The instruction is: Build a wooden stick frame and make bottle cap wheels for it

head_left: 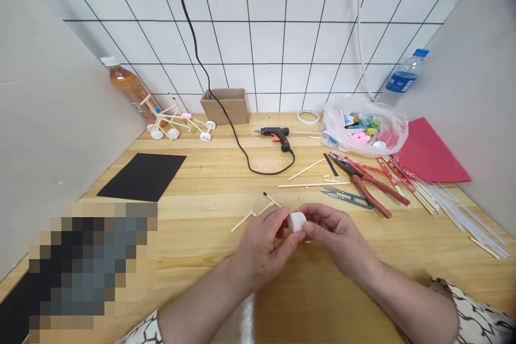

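A small white bottle cap [297, 221] is held up between both hands over the front of the table. My left hand [266, 244] pinches it from the left with thumb and fingers. From the right, the thumb and fingertips of my right hand [336, 231] press on it as well. Just behind my left hand lie thin wooden sticks [243, 221], one joined piece with a dark tip [266, 195], partly hidden by the fingers.
A glue gun [275, 133] with a black cord lies mid-table. Right are pliers [365, 177], thread snips [346, 197], sticks and a bag of caps [365, 126]. Left stand a wheeled stick model [177, 118], a drink bottle [129, 86] and black sheet [142, 176]. A cardboard box [226, 106] stands behind.
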Tool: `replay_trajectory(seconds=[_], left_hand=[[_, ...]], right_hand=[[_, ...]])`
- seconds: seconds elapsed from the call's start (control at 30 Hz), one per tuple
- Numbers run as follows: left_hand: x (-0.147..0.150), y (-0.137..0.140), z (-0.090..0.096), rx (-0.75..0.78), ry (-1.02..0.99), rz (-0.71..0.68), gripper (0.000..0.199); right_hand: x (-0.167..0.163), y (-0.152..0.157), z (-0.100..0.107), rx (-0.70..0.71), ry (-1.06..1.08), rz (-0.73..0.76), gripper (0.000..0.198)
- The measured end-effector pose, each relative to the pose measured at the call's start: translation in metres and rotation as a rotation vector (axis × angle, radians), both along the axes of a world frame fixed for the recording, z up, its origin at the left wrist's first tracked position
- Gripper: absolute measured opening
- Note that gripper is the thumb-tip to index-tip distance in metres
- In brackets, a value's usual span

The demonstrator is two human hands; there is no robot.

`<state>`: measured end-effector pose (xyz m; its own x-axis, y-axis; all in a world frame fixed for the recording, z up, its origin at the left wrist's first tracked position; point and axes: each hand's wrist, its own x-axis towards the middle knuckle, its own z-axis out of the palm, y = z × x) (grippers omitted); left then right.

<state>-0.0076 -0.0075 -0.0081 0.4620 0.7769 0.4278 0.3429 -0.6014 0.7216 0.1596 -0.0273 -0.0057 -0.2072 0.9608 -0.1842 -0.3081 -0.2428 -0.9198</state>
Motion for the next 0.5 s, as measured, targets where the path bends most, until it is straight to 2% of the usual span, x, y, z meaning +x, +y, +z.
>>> replay_trajectory(seconds=[0.33,0.5], left_hand=[[0.0013,-0.0002,-0.0031,-0.041,0.062,-0.005,0.009],[0.0028,0.0008,-0.0049,-0.05,0.026,0.03,0.009]], right_hand=[[-0.0016,0.0011,-0.0038,-0.048,0.052,-0.047,0.019],[-0.0032,0.0008,-0.0058,-0.063,0.099,-0.046,0.022]])
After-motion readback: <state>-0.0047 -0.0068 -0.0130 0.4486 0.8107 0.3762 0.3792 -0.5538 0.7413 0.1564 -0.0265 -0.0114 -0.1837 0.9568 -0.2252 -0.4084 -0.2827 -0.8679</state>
